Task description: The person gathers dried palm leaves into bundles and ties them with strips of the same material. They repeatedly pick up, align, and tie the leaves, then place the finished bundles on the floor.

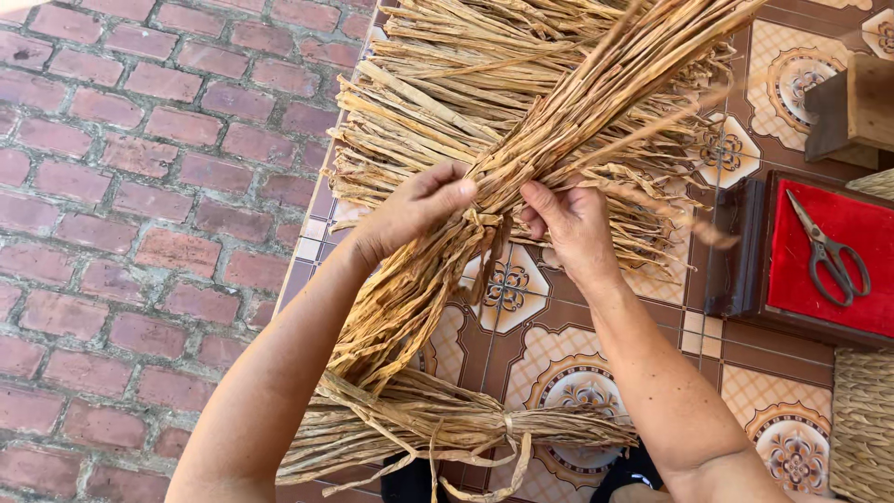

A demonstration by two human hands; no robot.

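A long bundle of dried straw (521, 177) runs from the far right down to the near middle, held between the left hand (414, 210) and the right hand (573, 224), above a spread pile of straw (419, 102) lying on the tiled floor (559, 345). A tied sheaf (447, 424) lies crosswise nearest, under the forearms. Brick paving (140, 233) lies left of the tiles, and far right a pair of scissors (829, 251) rests on a cushioned stool (810, 261), with a woven basket (861, 419) just nearer
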